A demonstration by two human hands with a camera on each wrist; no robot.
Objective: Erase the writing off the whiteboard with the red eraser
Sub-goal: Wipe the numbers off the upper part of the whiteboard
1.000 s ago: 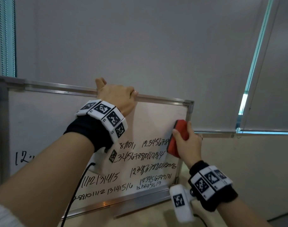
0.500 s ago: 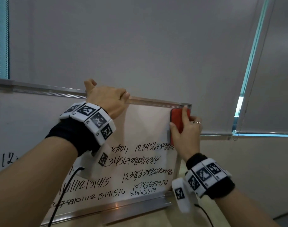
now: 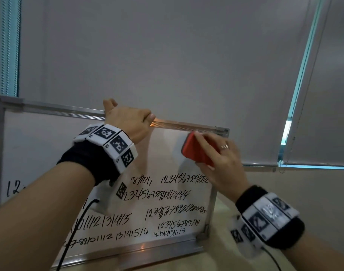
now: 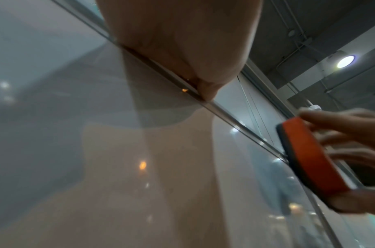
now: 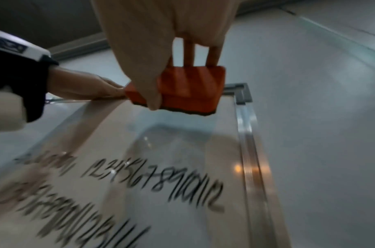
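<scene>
Head view: a whiteboard [image 3: 167, 153] in an aluminium frame stands tilted against a wall covered by grey roller blinds [image 3: 167, 55]. The left hand [image 3: 128, 122] grips the top rail of the frame, fingers curled over its far side and thumb [image 3: 149, 116] lying along the rail. The right hand [image 3: 222, 163] holds the red eraser [image 3: 196, 151] against the board surface just below the top rail, near the upper right corner of the frame [image 3: 223, 132]. The fingers of this hand lie across the eraser's red back and its thumb closes on the lower edge. A ring [image 3: 225, 146] sits on one finger.

Right wrist view: the eraser's dark felt underside meets the board, and the area directly below it is clean. Rows of handwritten black numbers [image 3: 167, 196] fill the lower half of the board, well apart from the eraser. A further "12" [image 3: 15, 189] shows at the far left, beyond the left forearm.

Both wrists carry black bands with white marker tiles [image 3: 112, 141]. A black cable [image 3: 77, 227] hangs from the left wrist unit across the board face.

Left wrist view: the eraser appears at the right edge, tilted, with the right hand's fingers blurred.
</scene>
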